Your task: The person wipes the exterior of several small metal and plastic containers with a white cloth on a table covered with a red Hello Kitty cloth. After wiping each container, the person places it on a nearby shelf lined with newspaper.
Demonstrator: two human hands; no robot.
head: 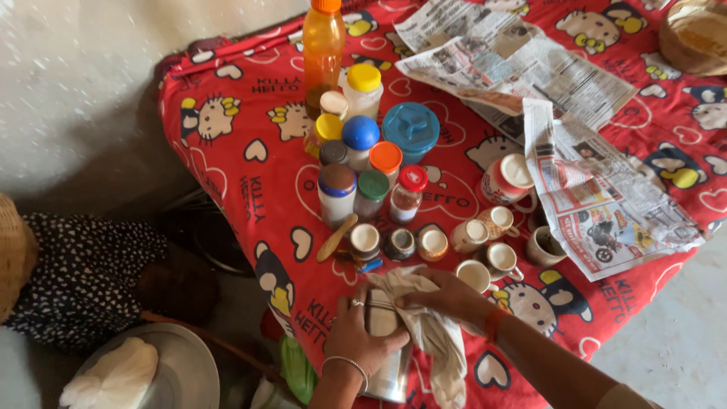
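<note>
Left hand [362, 333] grips steel cup [388, 356], base cut off; right hand [443, 297] presses cloth [424, 318], hiding rim.

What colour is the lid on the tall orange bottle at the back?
Orange, matching the tall orange bottle; its lid shows in the head view, at the top edge.

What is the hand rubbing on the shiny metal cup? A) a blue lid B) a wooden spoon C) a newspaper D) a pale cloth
D: the right hand presses a pale cloth against the metal cup, which the left hand grips.
</note>
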